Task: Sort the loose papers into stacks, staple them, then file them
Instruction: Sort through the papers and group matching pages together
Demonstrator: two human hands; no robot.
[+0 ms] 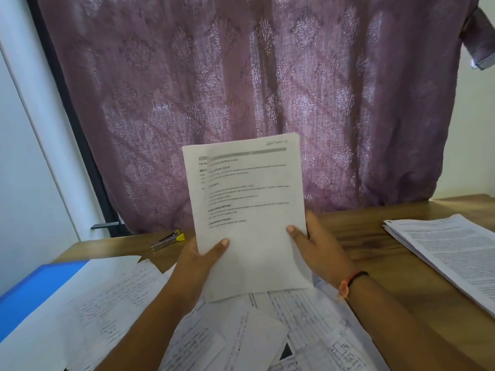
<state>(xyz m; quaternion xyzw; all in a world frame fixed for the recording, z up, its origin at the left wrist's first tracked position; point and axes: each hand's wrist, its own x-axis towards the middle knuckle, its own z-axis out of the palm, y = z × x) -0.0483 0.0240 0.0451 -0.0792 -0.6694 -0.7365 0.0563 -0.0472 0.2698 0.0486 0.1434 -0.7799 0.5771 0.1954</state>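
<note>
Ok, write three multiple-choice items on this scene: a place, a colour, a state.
1. Where on the wooden table does the metal stapler with the yellow end lie?
A) left of the held white printed sheets
B) right of them
C) on top of them

2. What colour is the flat folder at the table's left edge?
A) red
B) blue
C) green

3. How are the sheets held?
A) lying flat, untouched
B) by one hand only
C) upright, by left hand and right hand

Answers: 1 A, it lies on bare wood left of them; 2 B, its cover is blue; 3 C, a thumb of each hand presses their front.
</note>
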